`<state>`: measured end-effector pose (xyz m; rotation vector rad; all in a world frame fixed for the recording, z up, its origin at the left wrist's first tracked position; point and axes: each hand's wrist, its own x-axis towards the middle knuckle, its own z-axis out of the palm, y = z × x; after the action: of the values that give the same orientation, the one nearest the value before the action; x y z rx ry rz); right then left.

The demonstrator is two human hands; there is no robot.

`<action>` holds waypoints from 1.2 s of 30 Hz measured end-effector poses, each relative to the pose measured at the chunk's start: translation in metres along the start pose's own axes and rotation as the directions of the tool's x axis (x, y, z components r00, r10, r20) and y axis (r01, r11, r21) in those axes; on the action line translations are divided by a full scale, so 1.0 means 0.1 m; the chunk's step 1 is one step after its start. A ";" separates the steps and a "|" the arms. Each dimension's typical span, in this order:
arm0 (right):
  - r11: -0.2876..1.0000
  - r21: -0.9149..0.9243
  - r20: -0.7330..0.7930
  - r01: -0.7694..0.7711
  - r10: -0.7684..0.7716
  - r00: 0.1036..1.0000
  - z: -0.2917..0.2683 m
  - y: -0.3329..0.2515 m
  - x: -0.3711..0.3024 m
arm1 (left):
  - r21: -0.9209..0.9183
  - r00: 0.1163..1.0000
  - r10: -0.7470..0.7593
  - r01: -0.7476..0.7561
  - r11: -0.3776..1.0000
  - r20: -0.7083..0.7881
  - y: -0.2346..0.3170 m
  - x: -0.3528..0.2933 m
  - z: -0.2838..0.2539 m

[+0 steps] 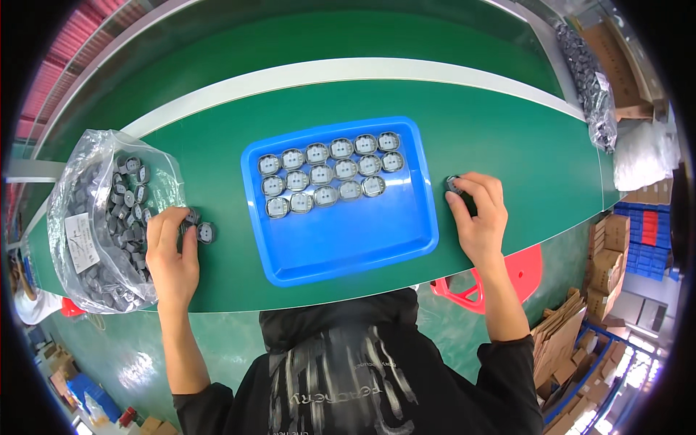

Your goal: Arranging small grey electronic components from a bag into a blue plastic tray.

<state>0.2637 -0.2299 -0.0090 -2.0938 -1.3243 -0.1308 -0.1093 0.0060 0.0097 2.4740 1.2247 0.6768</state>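
On the green table stands a blue tray (344, 257) with three rows of small grey rounded plastic parts (321, 174); its near part shows bare blue bottom. At its left my left hand (172, 261) pinches a grey rounded plastic part (191, 215) between thumb and fingers. A second grey part (206, 233) lies on the table touching or just beside my thumb. Past the tray's right edge, my right hand (480, 221) holds a dark grey rounded part (454, 184) between thumb and forefinger, close above the table.
A clear plastic bag (163, 170) full of loose grey parts, with a white label, lies open beside my left hand. At the far right are another bag of grey parts (586, 80) and white plastic wrap (645, 156). A red stool (518, 275) stands beyond the table's near edge.
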 end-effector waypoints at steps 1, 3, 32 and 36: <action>1.000 -0.001 0.001 0.000 0.000 1.000 -0.01 -0.02 0.00 | -0.001 1.000 -0.001 0.001 1.000 0.001 -0.03 -0.03 0.02; 0.981 -0.166 0.019 0.100 -0.098 0.995 -0.04 -0.07 0.02 | -0.030 0.999 0.032 -0.033 0.999 -0.039 -0.09 -0.07 0.06; 0.914 0.051 0.322 0.403 -0.397 0.860 0.08 -0.55 0.56 | 0.106 0.972 0.143 -0.125 0.987 -0.185 -0.12 -0.14 0.17; 0.917 0.110 0.273 0.383 -0.398 0.876 -0.04 -0.88 0.68 | 0.087 0.973 0.120 -0.104 0.991 -0.200 -0.06 -0.11 0.13</action>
<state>0.2240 -0.1547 0.0625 -1.8227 -1.9013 0.0443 -0.1122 0.0006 -0.0073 2.6053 1.2080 0.9523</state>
